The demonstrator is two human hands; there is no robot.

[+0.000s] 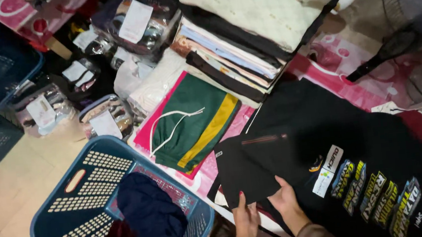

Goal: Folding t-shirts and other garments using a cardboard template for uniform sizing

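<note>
Black printed T-shirt (361, 155) lies flat at lower right of the frame; left hand (245, 220) and right hand (286, 203) both pinch its folded-over sleeve edge at bottom centre. Risk: the fold could slip crooked if one pinch lets go. Green-yellow shorts (196, 125) and blue laundry basket (79, 179) crowd the left side, folded-clothes stack (230, 53) sits above.

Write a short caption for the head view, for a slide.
Both hands, left and right, press on a black printed shirt beside folded green shorts and a blue laundry basket.
</note>
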